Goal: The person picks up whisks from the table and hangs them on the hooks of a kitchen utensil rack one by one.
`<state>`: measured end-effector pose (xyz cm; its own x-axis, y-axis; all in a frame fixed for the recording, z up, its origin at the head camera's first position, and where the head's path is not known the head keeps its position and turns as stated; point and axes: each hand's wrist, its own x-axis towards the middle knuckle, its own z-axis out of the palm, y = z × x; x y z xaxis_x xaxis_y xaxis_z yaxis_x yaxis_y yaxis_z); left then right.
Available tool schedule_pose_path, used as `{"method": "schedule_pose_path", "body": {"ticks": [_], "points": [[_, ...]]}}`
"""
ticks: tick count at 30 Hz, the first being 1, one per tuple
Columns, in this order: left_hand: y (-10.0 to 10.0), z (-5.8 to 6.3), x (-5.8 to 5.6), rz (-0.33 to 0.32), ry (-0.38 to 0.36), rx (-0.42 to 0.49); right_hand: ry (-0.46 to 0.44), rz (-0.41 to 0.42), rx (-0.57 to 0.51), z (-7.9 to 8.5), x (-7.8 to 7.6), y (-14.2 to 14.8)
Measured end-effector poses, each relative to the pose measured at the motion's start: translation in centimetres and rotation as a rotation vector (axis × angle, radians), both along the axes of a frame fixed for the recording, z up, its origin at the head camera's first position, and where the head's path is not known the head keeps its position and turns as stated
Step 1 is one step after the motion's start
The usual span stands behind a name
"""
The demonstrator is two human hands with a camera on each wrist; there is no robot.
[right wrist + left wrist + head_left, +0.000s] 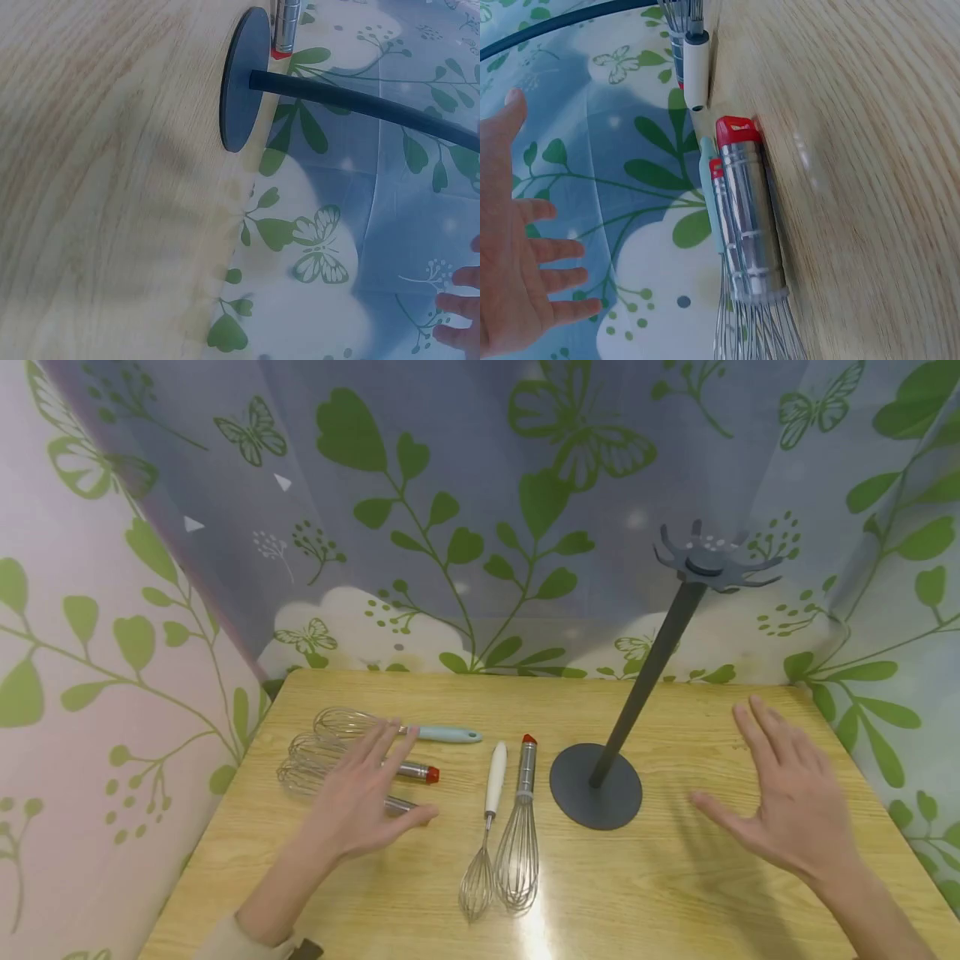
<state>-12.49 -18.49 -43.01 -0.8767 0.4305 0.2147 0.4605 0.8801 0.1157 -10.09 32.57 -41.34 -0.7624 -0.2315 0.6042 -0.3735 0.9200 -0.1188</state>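
Observation:
My left hand (363,793) is spread over three whisks lying side by side on the left of the table. One has a light blue handle (448,734); the other two have steel handles, partly hidden by the hand. Red tips show on both steel-handled whisks (751,217) in the left wrist view. Nearer the middle lie a whisk with a white handle (496,781) and a steel whisk with a red tip (527,768). A dark stand (651,664) rises beside them, topped by a ring of hooks. To its right, my right hand (795,802) hovers with fingers extended, holding nothing.
The wood-grain table (652,893) ends at a patterned cloth backdrop (465,593), with similar cloth on both sides. The stand's round base (596,810) sits right of the middle whisks. Its hooks reach well above the table.

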Motion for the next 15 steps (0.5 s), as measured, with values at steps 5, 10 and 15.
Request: {"method": "schedule_pose_path", "body": {"ticks": [5,10,15], "points": [[0.7,-0.1,-0.3,0.001,-0.038,0.021,0.151,0.026,-0.037,0.6,-0.4,-0.6],[1.5,-0.2,-0.7,-0.003,-0.07,0.05,0.264,0.054,-0.048,1.3,-0.8,-0.9],[2.4,-0.3,-1.0,-0.002,-0.12,0.117,0.336,0.086,-0.058,2.2,-1.2,-1.2]]}}
